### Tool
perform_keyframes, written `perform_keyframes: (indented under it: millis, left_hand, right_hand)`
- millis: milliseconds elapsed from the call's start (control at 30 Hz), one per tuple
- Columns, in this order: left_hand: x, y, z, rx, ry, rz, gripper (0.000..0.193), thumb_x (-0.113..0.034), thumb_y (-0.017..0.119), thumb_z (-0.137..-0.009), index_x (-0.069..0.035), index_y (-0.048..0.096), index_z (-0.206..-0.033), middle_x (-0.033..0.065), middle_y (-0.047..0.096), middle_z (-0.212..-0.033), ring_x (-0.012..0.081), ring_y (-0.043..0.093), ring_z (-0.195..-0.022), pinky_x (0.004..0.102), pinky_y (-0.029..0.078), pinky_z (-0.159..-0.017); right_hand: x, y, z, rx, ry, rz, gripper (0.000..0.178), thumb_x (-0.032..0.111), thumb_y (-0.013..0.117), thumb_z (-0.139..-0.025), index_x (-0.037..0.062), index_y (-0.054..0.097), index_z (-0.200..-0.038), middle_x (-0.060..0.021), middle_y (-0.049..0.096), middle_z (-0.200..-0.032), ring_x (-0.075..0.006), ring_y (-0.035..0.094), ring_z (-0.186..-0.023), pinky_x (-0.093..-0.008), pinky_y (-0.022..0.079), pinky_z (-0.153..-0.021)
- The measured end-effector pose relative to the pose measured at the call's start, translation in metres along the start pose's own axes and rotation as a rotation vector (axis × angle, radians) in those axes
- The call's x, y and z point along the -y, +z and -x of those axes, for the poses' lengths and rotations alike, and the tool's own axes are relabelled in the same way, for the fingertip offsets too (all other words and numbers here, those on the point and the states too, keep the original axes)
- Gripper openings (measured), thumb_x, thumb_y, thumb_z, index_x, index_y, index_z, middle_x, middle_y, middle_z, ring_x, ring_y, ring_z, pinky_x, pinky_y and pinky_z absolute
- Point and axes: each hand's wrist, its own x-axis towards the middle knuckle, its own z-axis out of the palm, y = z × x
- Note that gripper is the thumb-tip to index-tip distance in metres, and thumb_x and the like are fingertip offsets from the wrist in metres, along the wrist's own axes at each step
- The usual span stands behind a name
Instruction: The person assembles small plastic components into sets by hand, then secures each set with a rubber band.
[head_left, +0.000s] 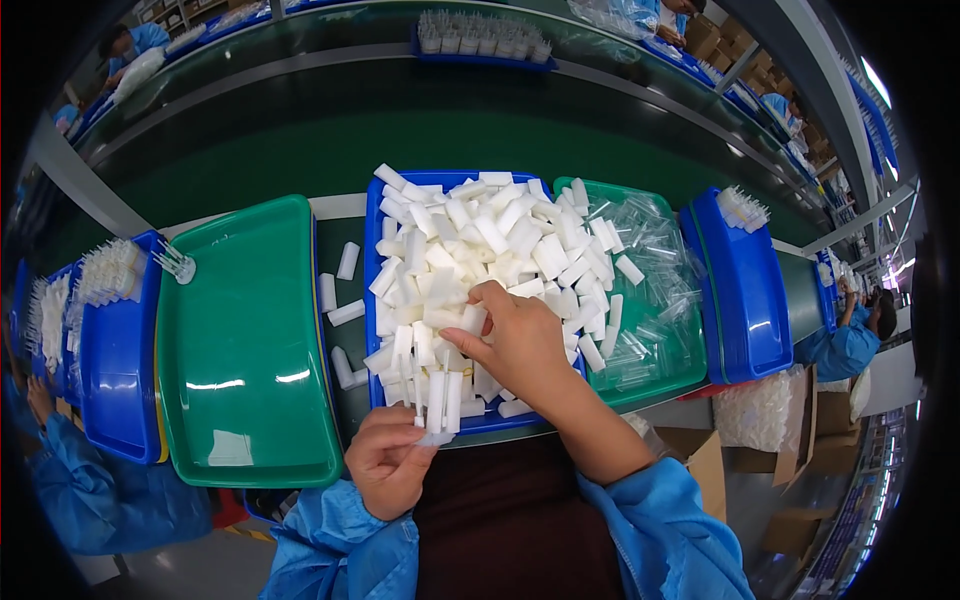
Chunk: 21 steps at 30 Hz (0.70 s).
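My left hand [388,462] grips a small translucent white base [436,438] with thin upright prongs; a few white foam pieces [437,400] stand on it, side by side. Just above and to the right, my right hand [525,345] pinches a white foam piece [473,319] between thumb and fingers. Both hands are over the front of a blue tray [374,225] heaped with loose white foam pieces [490,232]. Part of the left-hand prongs blends into the white heap behind.
Left of the heap lies a green tray [245,350] with a pronged piece [174,262] at its corner. On the right, another green tray [655,385] holds clear plastic tubes [650,260]. Loose foam pieces [348,260] lie between trays. Blue trays [755,300] flank both sides; co-workers sit nearby.
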Motion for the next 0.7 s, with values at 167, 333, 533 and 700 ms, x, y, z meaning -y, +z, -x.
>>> perform_keyframes:
  millis: [167, 333, 533, 700]
  left_hand:
    - [-0.001, 0.002, -0.003, 0.033, -0.019, -0.082, 0.021, 0.01, 0.067, -0.077, 0.0, 0.062, -0.095, 0.014, 0.058, -0.099, 0.0192, 0.059, -0.09, 0.0292, 0.049, -0.082]
    - [0.0, 0.007, -0.006, 0.151, -0.058, -0.122, 0.021, 0.01, 0.066, -0.077, 0.001, 0.065, -0.095, 0.0151, 0.061, -0.098, 0.0198, 0.059, -0.088, 0.0287, 0.048, -0.078]
    - [0.006, 0.015, -0.007, 0.267, -0.111, -0.132, 0.021, 0.01, 0.066, -0.076, 0.001, 0.065, -0.096, 0.0148, 0.062, -0.097, 0.0204, 0.06, -0.087, 0.0286, 0.048, -0.076]
    - [0.007, 0.02, -0.01, 0.341, -0.115, -0.201, 0.022, 0.009, 0.066, -0.076, 0.0, 0.066, -0.096, 0.014, 0.063, -0.097, 0.0217, 0.061, -0.087, 0.0289, 0.048, -0.077]
  right_hand:
    - [-0.004, -0.017, 0.003, 0.01, 0.18, -0.349, 0.028, 0.012, 0.07, -0.08, 0.0042, 0.058, -0.103, -0.0008, 0.054, -0.058, -0.0078, 0.05, -0.05, -0.0229, 0.036, -0.045]
    - [-0.02, -0.026, 0.018, 0.004, 0.472, -0.715, 0.018, 0.013, 0.063, -0.088, 0.0041, 0.059, -0.103, -0.001, 0.057, -0.071, -0.0025, 0.048, -0.055, -0.0193, 0.037, -0.049]
    - [-0.034, -0.026, 0.031, -0.096, 0.479, -0.826, 0.014, 0.007, 0.06, -0.089, 0.0042, 0.055, -0.101, 0.0007, 0.053, -0.084, -0.0015, 0.046, -0.062, -0.0174, 0.038, -0.052]
    - [-0.037, -0.033, 0.036, -0.121, 0.363, -0.747, 0.035, -0.006, 0.057, -0.076, 0.0059, 0.046, -0.108, -0.002, 0.049, -0.09, -0.0061, 0.048, -0.077, -0.0195, 0.041, -0.061]
